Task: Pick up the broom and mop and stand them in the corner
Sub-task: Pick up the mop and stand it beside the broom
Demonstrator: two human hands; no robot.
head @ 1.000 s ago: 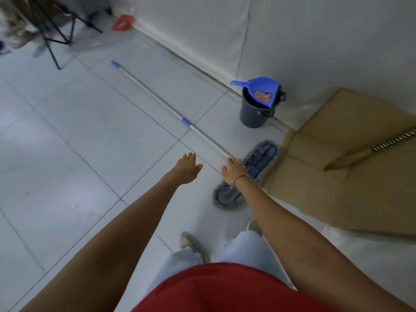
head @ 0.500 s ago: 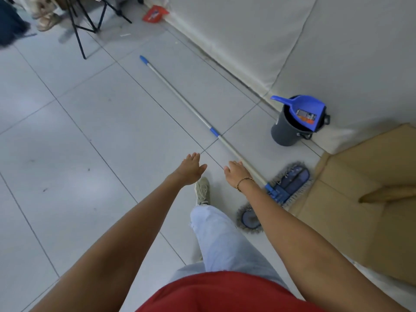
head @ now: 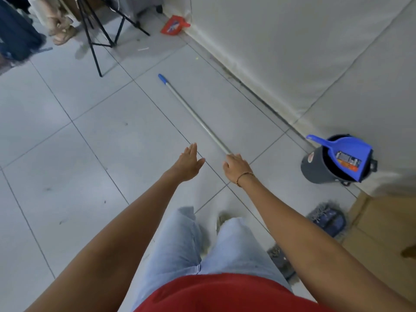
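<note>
The mop lies flat on the tiled floor. Its pale handle (head: 193, 113) runs from a blue tip at the far end down to my right hand (head: 236, 168). The blue fringed mop head (head: 327, 219) shows past my right forearm, partly hidden by it. My right hand hovers over the handle with fingers loosely bent down, not wrapped around it. My left hand (head: 188, 162) is held flat and holds nothing, just left of the handle. A brown bit at the right edge (head: 408, 252) may be the broom; too little of it shows to tell.
A grey bucket (head: 315, 167) holding a blue dustpan (head: 344, 154) stands against the white wall (head: 292, 52). Flat cardboard (head: 382, 226) lies at the right. A black tripod (head: 99, 39), a red dustpan (head: 172, 25) and another person's feet are at the far left.
I have stepped along the mop handle away from its head, so my hands are now over the middle of the handle. The mop itself has not moved.
</note>
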